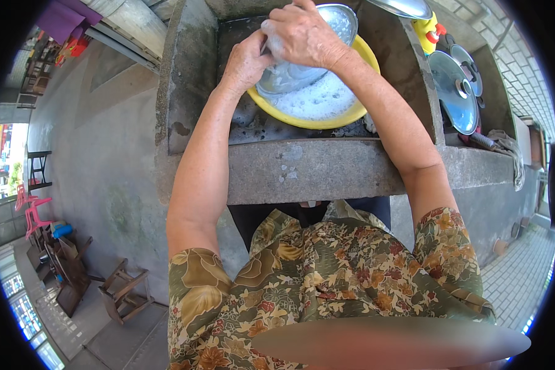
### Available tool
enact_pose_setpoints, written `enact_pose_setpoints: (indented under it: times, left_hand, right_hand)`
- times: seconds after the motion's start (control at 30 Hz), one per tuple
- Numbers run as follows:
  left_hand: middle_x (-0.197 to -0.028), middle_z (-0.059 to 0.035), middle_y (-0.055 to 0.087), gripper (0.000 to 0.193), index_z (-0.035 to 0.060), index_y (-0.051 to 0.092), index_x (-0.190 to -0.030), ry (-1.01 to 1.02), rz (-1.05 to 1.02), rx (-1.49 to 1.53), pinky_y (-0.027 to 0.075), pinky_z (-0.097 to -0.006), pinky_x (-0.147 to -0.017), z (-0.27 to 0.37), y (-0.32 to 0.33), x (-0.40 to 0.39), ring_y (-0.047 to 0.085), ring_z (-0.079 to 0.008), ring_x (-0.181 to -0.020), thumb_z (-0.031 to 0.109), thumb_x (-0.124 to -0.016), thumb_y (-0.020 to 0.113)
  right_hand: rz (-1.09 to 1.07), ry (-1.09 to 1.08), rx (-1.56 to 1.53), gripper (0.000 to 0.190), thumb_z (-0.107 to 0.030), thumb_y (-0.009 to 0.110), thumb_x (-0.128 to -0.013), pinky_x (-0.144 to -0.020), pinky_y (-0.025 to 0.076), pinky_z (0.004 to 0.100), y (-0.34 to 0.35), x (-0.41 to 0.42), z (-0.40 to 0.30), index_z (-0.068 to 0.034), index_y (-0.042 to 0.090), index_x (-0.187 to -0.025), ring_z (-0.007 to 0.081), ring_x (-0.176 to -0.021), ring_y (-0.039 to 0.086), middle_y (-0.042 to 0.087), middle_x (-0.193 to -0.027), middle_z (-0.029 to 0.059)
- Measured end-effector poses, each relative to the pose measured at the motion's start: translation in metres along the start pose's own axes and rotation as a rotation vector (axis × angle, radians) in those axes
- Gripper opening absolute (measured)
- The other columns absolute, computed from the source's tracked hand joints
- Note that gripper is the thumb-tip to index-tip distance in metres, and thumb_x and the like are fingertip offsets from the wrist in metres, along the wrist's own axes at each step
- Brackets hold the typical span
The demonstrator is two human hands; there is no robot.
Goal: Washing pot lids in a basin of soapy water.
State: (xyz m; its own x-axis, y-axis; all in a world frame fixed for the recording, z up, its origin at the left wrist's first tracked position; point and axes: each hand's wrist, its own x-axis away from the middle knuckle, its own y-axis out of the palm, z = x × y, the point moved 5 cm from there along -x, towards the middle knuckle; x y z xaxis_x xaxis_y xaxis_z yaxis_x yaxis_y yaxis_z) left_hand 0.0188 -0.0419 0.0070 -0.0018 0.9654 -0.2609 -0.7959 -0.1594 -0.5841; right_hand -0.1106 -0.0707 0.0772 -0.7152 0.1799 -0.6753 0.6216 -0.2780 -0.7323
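Observation:
My left hand [246, 63] grips the edge of a soapy metal dish [289, 79] above a yellow plastic basin [312, 124]. Over the same dish is my right hand [303, 36], its fingers curled and white foam on them; whatever lies under its palm is hidden. Beyond that hand shows a shiny metal rim and wet inner face [340, 21]; I cannot tell whether it belongs to the same dish. Suds [321, 99] cover the water in the basin, which sits in a concrete sink [192, 88].
The sink's thick front ledge [305, 171] lies beneath my forearms. In the right compartment are glass pot lids [451, 85], a yellow bottle with a red cap [428, 37] and a ridged handle [483, 140]. A grey cloth [508, 150] hangs over the ledge. A wooden stool [127, 289] stands at left.

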Motion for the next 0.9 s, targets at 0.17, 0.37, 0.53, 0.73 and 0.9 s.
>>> enact_pose_setpoints:
  times: [0.17, 0.37, 0.53, 0.73, 0.9]
  left_hand:
    - [-0.092, -0.0065, 0.066, 0.032, 0.0013, 0.059, -0.104, -0.030, -0.087, 0.060, 0.047, -0.0296, -0.082, 0.001, -0.001, 0.002, 0.060, -0.0126, -0.088, 0.013, -0.078, 0.072]
    - [-0.104, -0.0132, 0.069, 0.043, 0.0068, 0.062, -0.115, -0.086, -0.124, 0.214, 0.047, -0.0355, -0.088, -0.023, 0.005, -0.002, 0.066, -0.0237, -0.097, 0.013, -0.075, 0.073]
    - [-0.102, -0.0146, 0.069, 0.045, 0.0063, 0.061, -0.116, -0.049, -0.110, 0.166, 0.048, -0.0367, -0.087, -0.006, 0.012, -0.001, 0.066, -0.0260, -0.095, 0.011, -0.073, 0.072]
    - [-0.099, -0.0084, 0.068, 0.042, 0.0018, 0.058, -0.114, -0.043, -0.152, 0.074, 0.047, -0.0321, -0.087, 0.002, 0.007, 0.002, 0.062, -0.0160, -0.093, 0.013, -0.076, 0.073]
    - [-0.100, -0.0174, 0.068, 0.041, 0.0025, 0.061, -0.113, 0.006, -0.113, 0.100, 0.048, -0.0389, -0.087, 0.008, 0.016, -0.006, 0.066, -0.0277, -0.095, 0.012, -0.074, 0.072]
  right_hand:
    - [-0.010, 0.641, -0.503, 0.026, -0.029, 0.050, -0.082, -0.072, 0.047, 0.0345, -0.003, 0.046, 0.099, -0.006, 0.062, -0.084, 0.0219, -0.076, 0.062, 0.064, -0.078, 0.0088]
    - [0.102, 0.911, -0.826, 0.024, -0.025, 0.050, -0.083, -0.068, 0.046, 0.0299, 0.022, 0.106, 0.148, -0.004, 0.062, -0.084, 0.0146, -0.072, 0.056, 0.059, -0.076, 0.0041]
    - [0.009, 0.265, -0.125, 0.016, -0.023, 0.055, -0.075, -0.073, 0.045, 0.0438, -0.010, 0.015, 0.053, -0.008, 0.057, -0.076, 0.0328, -0.077, 0.058, 0.055, -0.074, 0.0132]
    - [0.066, 0.079, 0.062, 0.020, -0.030, 0.055, -0.074, -0.085, 0.040, 0.0440, 0.001, 0.009, 0.021, -0.012, 0.060, -0.079, 0.0290, -0.077, 0.056, 0.055, -0.074, 0.0095]
    - [0.024, 1.055, -0.771, 0.022, -0.019, 0.044, -0.084, -0.060, 0.043, 0.0288, 0.019, 0.114, 0.166, -0.006, 0.061, -0.079, 0.0115, -0.067, 0.054, 0.059, -0.072, 0.0011]
